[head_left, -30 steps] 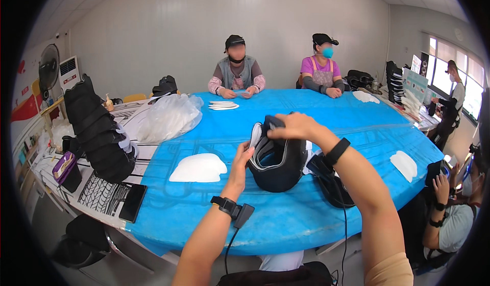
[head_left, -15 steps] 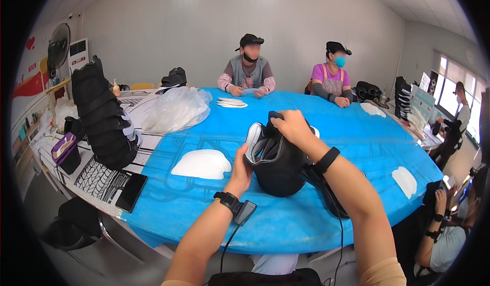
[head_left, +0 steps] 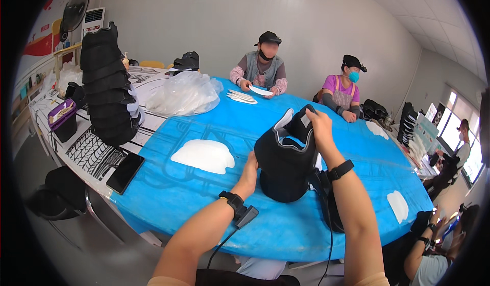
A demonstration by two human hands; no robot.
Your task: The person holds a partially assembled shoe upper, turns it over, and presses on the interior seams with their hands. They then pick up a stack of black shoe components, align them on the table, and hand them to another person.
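The right hand is closed around the upper right edge of a black padded piece, pinching a raised flap of its rim between thumb and fingers. The left hand bears against the left side of the same piece; its fingers run out of sight behind the black fabric, so I cannot tell how far they are spread or bent. The piece stands roughly upright between the two hands, above the near middle of the blue-covered tabletop, its opening upward and edged in pale grey (whether its rounded bottom touches the cover, I cannot tell).

Another black piece lies just beside it, partly hidden by the right forearm. To the left of the left hand, well apart from it, white pads lie flat, with a dark phone farther left and a tall stack of black pieces beyond that. Across the tabletop, a seated co-worker holds a white sheet in both hands.
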